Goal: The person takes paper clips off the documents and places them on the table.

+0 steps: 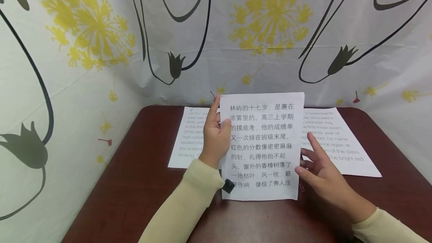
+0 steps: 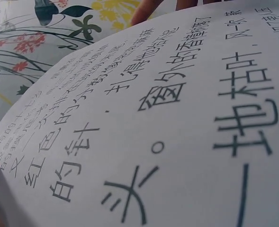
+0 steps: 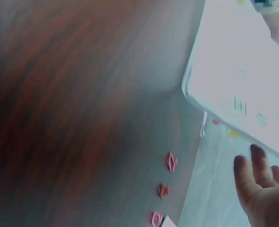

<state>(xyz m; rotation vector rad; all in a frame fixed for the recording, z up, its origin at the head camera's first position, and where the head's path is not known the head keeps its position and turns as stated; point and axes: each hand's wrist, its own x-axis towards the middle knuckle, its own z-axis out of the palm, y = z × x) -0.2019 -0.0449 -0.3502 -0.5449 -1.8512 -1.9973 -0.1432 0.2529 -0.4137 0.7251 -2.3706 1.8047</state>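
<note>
White paper (image 1: 261, 149), held up over the bench's (image 1: 135, 179) middle | left hand (image 1: 216, 138) pinching its left edge, presumably keeping it legible | right hand (image 1: 325, 179) loosely spread beside its right edge, contact unclear | sheets (image 1: 185, 149) flat by the bench's far edge

Table (image 1: 114, 198): dark reddish-brown, with darker grain streaks. Raised sheet (image 1: 261, 151): white, printed with rows of black characters. Left sheet (image 1: 186, 140), near the table's far left corner: white, grey lettering. Right sheet (image 1: 344, 143), toward the far right corner: white, grey lettering. Cloth (image 1: 216, 36), behind the far edge: whitish ground, yellow flower bursts, dark grey tulip shapes, curving dark stems, small red marks. Left sleeve (image 1: 183, 203) and right sleeve (image 1: 388, 230): plain pale yellow. Paper clips (image 3: 172, 161): pink and orange-red.
</note>
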